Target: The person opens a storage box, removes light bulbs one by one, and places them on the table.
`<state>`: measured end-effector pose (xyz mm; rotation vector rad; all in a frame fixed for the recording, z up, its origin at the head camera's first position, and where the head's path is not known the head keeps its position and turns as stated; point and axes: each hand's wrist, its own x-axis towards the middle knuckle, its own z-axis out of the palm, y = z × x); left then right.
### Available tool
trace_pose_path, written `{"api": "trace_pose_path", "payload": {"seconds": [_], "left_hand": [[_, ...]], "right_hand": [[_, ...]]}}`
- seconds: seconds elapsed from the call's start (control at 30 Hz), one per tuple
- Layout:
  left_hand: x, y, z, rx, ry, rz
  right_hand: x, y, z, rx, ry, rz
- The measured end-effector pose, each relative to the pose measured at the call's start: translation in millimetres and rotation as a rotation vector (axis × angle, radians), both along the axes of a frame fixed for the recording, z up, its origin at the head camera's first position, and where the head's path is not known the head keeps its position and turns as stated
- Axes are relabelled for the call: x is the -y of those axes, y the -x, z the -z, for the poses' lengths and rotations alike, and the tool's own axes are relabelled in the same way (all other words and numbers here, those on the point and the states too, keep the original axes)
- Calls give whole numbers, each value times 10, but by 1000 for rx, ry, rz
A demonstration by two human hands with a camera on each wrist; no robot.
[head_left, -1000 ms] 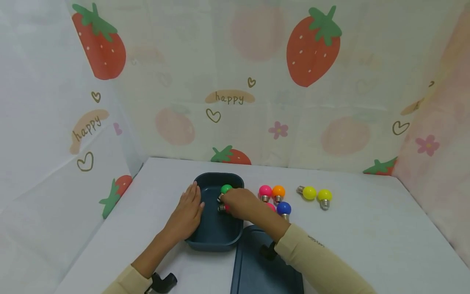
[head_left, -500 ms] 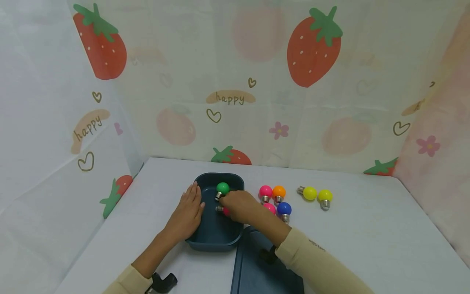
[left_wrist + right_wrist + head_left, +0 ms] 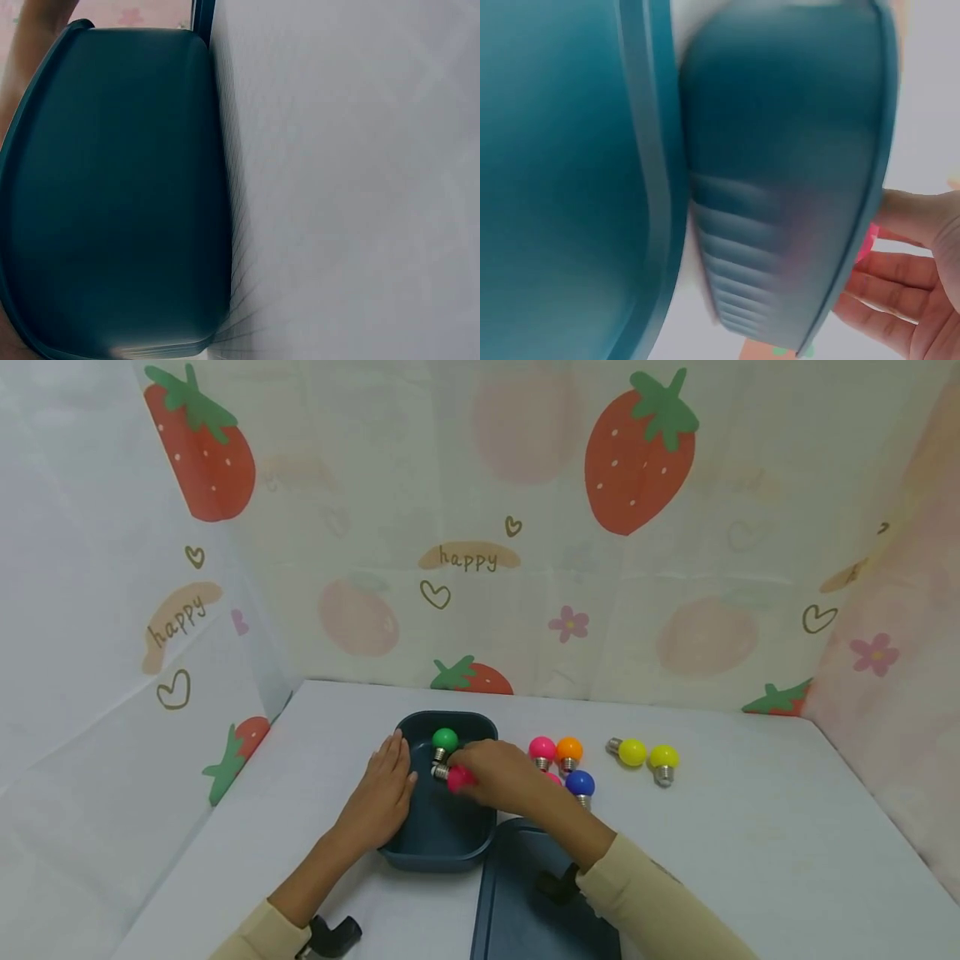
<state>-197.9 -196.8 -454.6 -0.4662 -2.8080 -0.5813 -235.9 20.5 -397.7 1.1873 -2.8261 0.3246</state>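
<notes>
In the head view, my left hand (image 3: 382, 793) lies with straight fingers along the left rim of a dark blue rectangular container (image 3: 431, 839). My right hand (image 3: 498, 777) reaches over its right rim and holds a pink light bulb (image 3: 459, 778) inside, metal base toward the left. Just beyond that bulb a green light bulb (image 3: 445, 741) rests in the container, base toward me. The right wrist view has the thumb and fingers (image 3: 892, 274) around the pink bulb (image 3: 868, 241), partly hidden by the container's wall (image 3: 780, 112). The container's side (image 3: 112, 187) fills much of the left wrist view.
Right of the container lie pink (image 3: 542, 749), orange (image 3: 569, 749) and blue bulbs (image 3: 580, 783), with another pink one partly hidden by my right hand. Two yellow bulbs (image 3: 632, 752) sit farther right. A flat dark blue lid (image 3: 540, 918) lies below my right forearm.
The green bulb has shifted left in the container, away from my right fingers. My right hand has moved the pink bulb slightly away from me. The left hand has stayed still.
</notes>
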Motion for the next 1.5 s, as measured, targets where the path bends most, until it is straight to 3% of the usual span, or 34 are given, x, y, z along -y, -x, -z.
{"api": "trace_pose_path", "payload": {"seconds": [0.23,0.67,1.0,1.5], "left_hand": [[4,13,17,-2,3,-6],[-2,30,32,1,4,-13],[2,14,34,7,-5,-2],[1,17,44,8,4,0]], "right_hand": [[-103,-115,-97,0,56,-4],[-347,-338,-265,40,88,84],[-565,-422,-203,19,126,95],[-858,-579,-101,-107,205,74]]}}
